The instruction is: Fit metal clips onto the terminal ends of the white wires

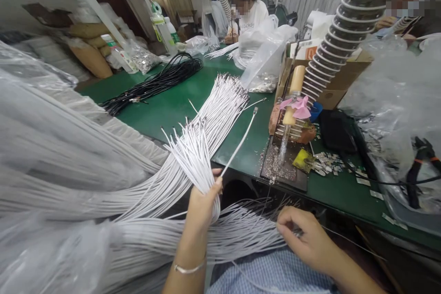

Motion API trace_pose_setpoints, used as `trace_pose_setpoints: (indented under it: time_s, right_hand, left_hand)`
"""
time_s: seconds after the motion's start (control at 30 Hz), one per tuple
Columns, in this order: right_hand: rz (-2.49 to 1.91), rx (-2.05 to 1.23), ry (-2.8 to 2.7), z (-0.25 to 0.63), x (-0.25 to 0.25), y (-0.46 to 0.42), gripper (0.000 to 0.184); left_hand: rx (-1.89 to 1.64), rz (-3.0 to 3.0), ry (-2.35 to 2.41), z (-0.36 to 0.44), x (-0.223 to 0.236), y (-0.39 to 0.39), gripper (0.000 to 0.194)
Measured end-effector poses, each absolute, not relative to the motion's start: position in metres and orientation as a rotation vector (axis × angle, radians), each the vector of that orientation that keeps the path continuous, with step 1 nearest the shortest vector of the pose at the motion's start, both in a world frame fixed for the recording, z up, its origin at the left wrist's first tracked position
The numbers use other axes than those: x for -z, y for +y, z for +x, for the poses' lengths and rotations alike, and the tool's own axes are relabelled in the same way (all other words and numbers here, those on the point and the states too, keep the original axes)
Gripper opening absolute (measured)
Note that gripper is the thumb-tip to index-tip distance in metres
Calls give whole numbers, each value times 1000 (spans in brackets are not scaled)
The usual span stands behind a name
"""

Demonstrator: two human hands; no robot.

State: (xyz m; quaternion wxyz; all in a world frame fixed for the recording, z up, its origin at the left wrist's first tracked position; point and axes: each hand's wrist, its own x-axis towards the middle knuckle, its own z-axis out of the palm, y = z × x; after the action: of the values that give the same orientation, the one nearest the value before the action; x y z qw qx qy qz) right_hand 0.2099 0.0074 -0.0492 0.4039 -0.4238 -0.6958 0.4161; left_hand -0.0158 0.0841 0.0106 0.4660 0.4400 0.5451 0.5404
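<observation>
My left hand (206, 197) is wrapped round a bundle of thin white cables (193, 151), their ends fanned upward. Between its thumb and finger one single cable (239, 142) sticks out to the upper right, with a small metal tip. Down at the right, my right hand (303, 234) has its fingers curled at the ends of a second cable bundle (241, 234) lying across the lap; what it pinches, if anything, is hidden. Behind my left hand a larger white cable bundle (223, 105) lies over the green table (172, 96).
A soldering iron (292, 101) with a pink ribbon stands over a dark plate (289, 170). Small circuit boards (330, 163) lie right of it, near pliers (420, 165). A ribbed duct (344, 32) hangs above. Black cables (155, 82) lie far left; a co-worker (248, 4) sits opposite.
</observation>
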Motion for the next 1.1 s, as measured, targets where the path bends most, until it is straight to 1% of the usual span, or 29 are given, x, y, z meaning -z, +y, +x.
trace_pose_setpoints:
  time_s: [0.1, 0.2, 0.27, 0.37, 0.47, 0.7, 0.9, 1.1]
  right_hand:
    - [-1066, -1046, -1762, 210, 51, 7, 12]
    - [-1071, -1042, -1777, 208, 51, 7, 13]
    - [-1069, -1049, -1784, 207, 50, 7, 12]
    - [-1055, -1075, -1784, 205, 49, 9, 11]
    - [-1055, -1094, -1775, 203, 45, 10, 11]
    - [-1026, -1104, -1785, 201, 34, 12, 16]
    - [-1037, -1174, -1679, 195, 37, 9, 15]
    - [-1152, -1124, -1401, 177, 33, 21, 16]
  left_hand:
    - [-1449, 800, 884, -19, -20, 77, 33]
    - [-1312, 721, 520, -16, -21, 62, 28]
    - [-1173, 742, 415, -9, -15, 51, 24]
    - [-1102, 711, 358, 5, -2, 39, 17]
    - [-1081, 637, 363, 16, 12, 29, 16]
    - [-1032, 518, 544, 35, 44, 14, 28]
    - [-1067, 542, 741, 34, 49, 8, 28]
    - [-1046, 652, 960, 33, 52, -2, 34]
